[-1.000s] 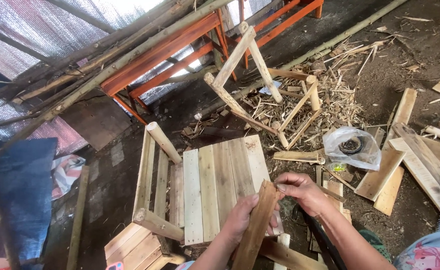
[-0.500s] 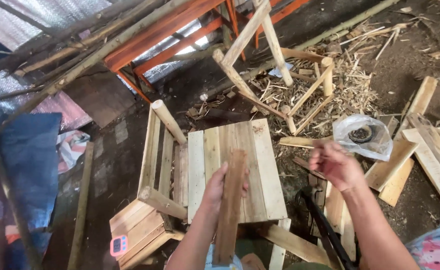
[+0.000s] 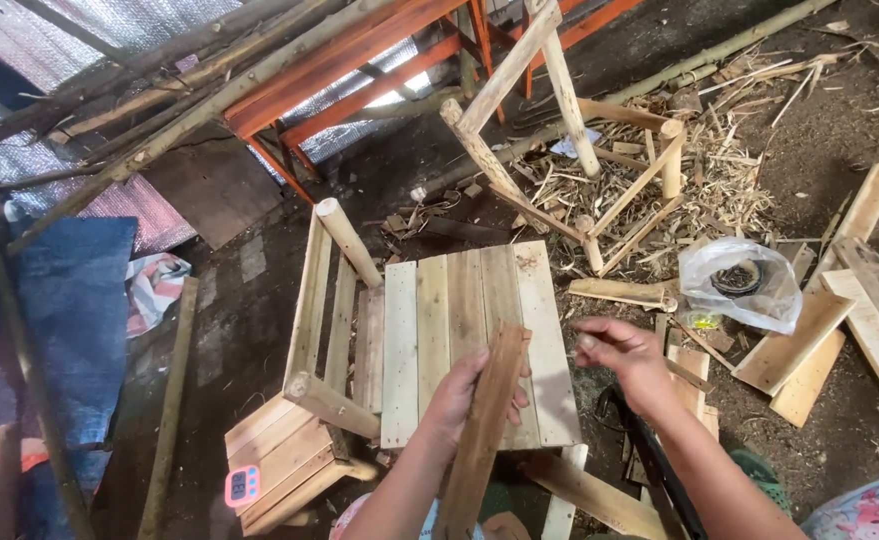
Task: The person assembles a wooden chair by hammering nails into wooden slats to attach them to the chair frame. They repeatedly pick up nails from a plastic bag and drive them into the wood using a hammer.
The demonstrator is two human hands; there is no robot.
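The slat (image 3: 484, 420) lies over the chair seat (image 3: 474, 340). Right of the seat is the plastic bag (image 3: 739, 285) on the floor; behind it stands a stick frame (image 3: 569, 150).

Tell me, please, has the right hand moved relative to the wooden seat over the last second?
Yes. The right hand has left the wooden slat and shifted right, off the slatted wooden seat, toward the plastic bag.

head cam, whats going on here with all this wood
A person's left hand holds a wooden slat over the slatted seat of an unfinished wooden chair. Their right hand hovers beside the seat, fingers pinched; what it holds is too small to tell. A plastic bag, loose boards and shavings lie on the dirt floor.
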